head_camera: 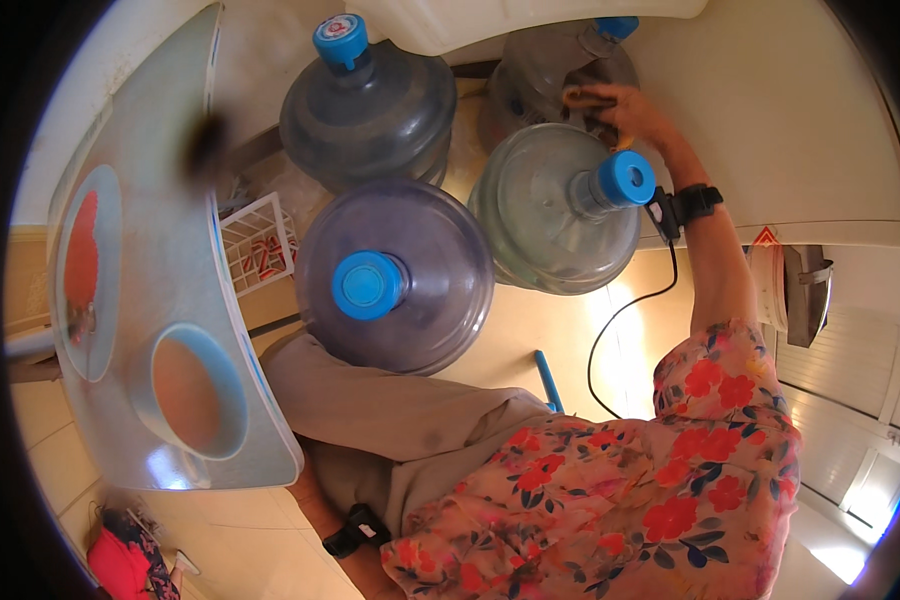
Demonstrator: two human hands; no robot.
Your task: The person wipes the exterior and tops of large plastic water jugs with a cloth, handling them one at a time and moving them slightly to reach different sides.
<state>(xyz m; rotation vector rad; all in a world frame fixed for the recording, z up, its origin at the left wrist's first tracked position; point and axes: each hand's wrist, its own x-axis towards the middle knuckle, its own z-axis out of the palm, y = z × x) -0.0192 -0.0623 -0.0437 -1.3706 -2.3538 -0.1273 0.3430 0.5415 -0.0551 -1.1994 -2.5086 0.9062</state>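
My right hand point(630, 112) reaches in at the upper right, blurred, in front of a water-cooler bottle point(529, 67) by the wall. Something brown shows at its fingers; I cannot make out what it is or whether the hand grips it. Just below that hand, a clear greenish bottle point(532, 195) leans with its blue cap point(627, 178) to the right. A purplish bottle point(435, 277) stands near my knee, and a grey-blue bottle point(375, 112) is behind it. My left hand is out of view; its forearm passes behind the table edge.
A tabletop point(195, 300) with a printed cup pattern rises on the left. Beside it sits a white wire basket point(259, 217) holding red-and-white items. A blue bar point(547, 379) shows near my lap. A cable point(607, 330) runs from my right wrist. Another person point(131, 555) is at lower left.
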